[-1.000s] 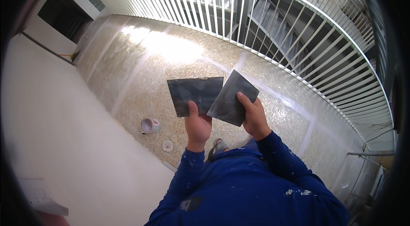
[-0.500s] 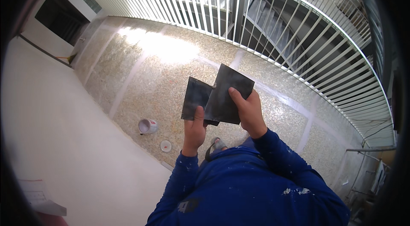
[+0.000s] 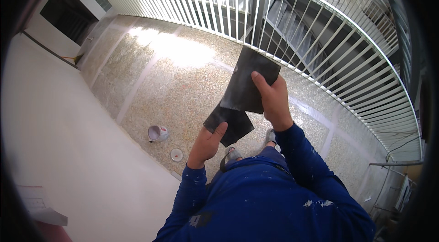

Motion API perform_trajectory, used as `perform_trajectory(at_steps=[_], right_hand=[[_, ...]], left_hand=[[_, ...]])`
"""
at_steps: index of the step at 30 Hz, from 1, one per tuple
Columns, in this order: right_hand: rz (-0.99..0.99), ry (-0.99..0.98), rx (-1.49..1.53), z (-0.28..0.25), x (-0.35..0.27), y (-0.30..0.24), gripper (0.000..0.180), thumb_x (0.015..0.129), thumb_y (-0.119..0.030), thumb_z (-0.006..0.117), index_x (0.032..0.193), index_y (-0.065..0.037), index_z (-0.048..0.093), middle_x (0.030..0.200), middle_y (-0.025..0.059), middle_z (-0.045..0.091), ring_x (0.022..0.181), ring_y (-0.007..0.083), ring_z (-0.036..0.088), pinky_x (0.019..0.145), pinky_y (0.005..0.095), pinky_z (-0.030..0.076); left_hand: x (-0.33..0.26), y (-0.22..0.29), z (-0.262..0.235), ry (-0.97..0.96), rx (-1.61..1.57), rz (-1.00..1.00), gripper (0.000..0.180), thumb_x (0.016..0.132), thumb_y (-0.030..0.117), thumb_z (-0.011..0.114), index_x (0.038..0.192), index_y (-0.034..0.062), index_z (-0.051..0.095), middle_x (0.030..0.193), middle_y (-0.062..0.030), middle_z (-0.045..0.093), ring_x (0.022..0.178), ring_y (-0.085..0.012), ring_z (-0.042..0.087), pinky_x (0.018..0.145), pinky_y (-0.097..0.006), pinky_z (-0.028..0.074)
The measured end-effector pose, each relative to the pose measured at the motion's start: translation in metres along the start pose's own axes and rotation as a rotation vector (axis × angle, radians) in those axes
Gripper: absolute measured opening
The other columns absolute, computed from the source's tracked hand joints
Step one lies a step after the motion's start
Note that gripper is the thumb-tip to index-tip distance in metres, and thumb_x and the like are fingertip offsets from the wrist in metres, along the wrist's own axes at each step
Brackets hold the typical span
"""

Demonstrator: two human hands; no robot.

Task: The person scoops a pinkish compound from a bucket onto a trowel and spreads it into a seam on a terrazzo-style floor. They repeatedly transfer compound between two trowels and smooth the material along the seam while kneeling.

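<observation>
My right hand (image 3: pixel 275 100) grips a larger black flat rectangular plate (image 3: pixel 249 77), with the thumb on its upper face and the fingers hidden behind. A pale smear runs along this plate's near edge. My left hand (image 3: pixel 206 146) holds a smaller black flat plate (image 3: pixel 235 125), its thumb pressed on top. The larger plate's near edge overlaps the far part of the smaller one. Both plates are in front of me at about waist height, above the speckled floor (image 3: pixel 160 82).
A bucket (image 3: pixel 158 133) with pale stuff inside stands on the floor at left, near a round white lid (image 3: pixel 176 154). A white wall (image 3: pixel 82 127) runs along the left. White railings (image 3: pixel 338 27) curve across the far and right sides. Papers (image 3: pixel 39 203) show at lower left.
My right hand has moved the larger plate away from me and slightly right. My left hand has come lower, and the smaller plate has turned and now lies under the larger one's near edge.
</observation>
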State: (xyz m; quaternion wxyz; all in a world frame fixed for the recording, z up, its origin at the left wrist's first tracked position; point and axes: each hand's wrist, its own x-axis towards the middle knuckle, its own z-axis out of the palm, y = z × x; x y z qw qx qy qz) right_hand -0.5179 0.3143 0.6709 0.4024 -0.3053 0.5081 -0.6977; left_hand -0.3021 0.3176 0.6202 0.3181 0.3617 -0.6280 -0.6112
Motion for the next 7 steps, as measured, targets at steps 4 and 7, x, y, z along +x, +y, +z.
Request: perform_trajectory(at_steps=[4,7], right_hand=[[-0.027,-0.078,0.222,-0.023,0.032,-0.026,0.030,0.097,-0.016,0.064,0.118,0.004,0.063,0.106,0.0093,0.070,0.092,0.0172,0.068,0.082,0.0313,0.055],[0.120,-0.301,0.393,-0.029,0.029,-0.037,0.044,0.098,-0.017,0.062,0.135,0.004,0.051,0.124,0.0178,0.065,0.111,0.0260,0.066,0.095,0.0375,0.055]], left_hand=[[-0.002,-0.026,-0.006,0.132,-0.696,-0.398,0.039,0.094,0.012,0.055,0.130,-0.0030,0.056,0.124,-0.0153,0.064,0.112,-0.0256,0.064,0.099,-0.040,0.051],[0.001,-0.055,-0.017,0.075,-1.090,-0.338,0.046,0.089,0.014,0.057,0.131,-0.0026,0.055,0.121,-0.0186,0.066,0.107,-0.0320,0.067,0.097,-0.047,0.054]])
